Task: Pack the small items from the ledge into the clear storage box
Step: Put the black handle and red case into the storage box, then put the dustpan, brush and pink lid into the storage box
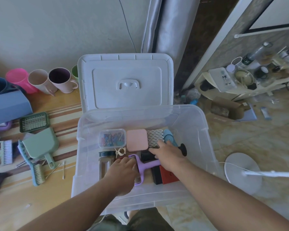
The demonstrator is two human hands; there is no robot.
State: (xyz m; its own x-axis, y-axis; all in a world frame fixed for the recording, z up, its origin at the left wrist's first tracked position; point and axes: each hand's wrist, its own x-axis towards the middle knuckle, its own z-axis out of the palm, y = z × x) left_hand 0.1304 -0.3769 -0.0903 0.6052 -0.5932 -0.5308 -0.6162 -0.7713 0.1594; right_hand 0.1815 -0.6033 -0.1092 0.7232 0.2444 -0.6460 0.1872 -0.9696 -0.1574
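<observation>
The clear storage box (205, 130) stands open in front of me, its white lid (125, 80) leaning behind it. Inside lie a small case of coloured clips (112, 138), a pink square case (136, 140), a white wavy grid piece (154, 135), a blue item (169, 136), a jar with a dark lid (105, 157), a black-and-red box (165, 175) and a purple T-shaped tool (147, 164). Both hands reach into the box. My left hand (122, 172) rests on the purple tool's head. My right hand (167, 154) lies over a black object with a knob (183, 150).
On the wooden ledge (45, 197) to the left lie a green dustpan (40, 144), brushes (35, 170), a green slatted tray (34, 121), cotton swabs and a row of cups (60, 80). A fan base (242, 169) and a cardboard box (227, 110) sit on the floor to the right.
</observation>
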